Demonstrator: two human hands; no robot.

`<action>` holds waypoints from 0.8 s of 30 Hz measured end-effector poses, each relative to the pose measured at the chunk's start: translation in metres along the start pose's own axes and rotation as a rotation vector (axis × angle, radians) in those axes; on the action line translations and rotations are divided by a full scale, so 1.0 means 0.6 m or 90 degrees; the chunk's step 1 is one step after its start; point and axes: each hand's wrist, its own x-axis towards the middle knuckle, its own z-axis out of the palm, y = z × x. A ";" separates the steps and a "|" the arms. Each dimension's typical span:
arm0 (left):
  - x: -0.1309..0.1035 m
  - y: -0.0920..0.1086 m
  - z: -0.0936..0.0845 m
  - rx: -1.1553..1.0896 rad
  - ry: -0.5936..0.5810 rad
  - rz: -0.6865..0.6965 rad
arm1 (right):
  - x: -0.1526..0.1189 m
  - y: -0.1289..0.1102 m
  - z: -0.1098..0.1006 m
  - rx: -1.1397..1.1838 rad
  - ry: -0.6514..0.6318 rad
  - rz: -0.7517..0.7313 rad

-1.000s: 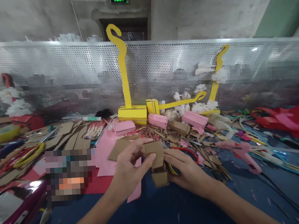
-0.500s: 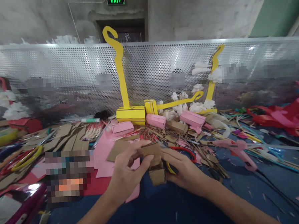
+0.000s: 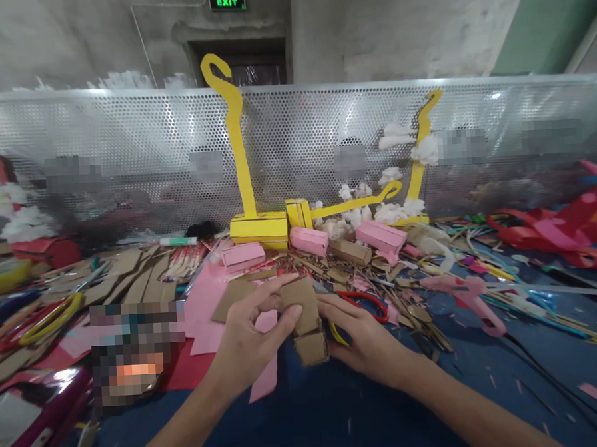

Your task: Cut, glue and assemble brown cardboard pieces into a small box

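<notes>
A small folded piece of brown cardboard (image 3: 303,306) is held up between my two hands, its lower section bent at a crease. My left hand (image 3: 254,329) pinches its upper left part between thumb and fingers. From the other side, the fingers of my right hand (image 3: 359,334) press against its right edge, with some fingertips hidden. Scissors with red and yellow handles (image 3: 367,303) lie just behind my right hand, partly covered by it. Pink paper (image 3: 204,325) and a flat cardboard piece (image 3: 227,302) lie beyond my left hand.
Yellow hooked paper models (image 3: 258,227) and pink boxes (image 3: 243,255) stand along the perforated metal screen (image 3: 298,130). A pink glue gun (image 3: 475,297) with a black cord lies right. Cardboard strips (image 3: 136,275) and a purple object (image 3: 43,420) are on the left.
The cardboard piece has tilted so its upper section faces me more flatly, and its lower section looks shorter. Both hands stay on it. The whole view has shifted slightly.
</notes>
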 end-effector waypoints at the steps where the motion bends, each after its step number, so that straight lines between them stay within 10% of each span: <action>1: 0.000 -0.001 0.000 -0.002 -0.003 0.002 | 0.000 -0.001 0.000 0.002 0.001 -0.002; 24: -0.001 0.006 0.007 -0.063 -0.187 -0.001 | -0.001 -0.003 -0.005 0.020 -0.004 0.042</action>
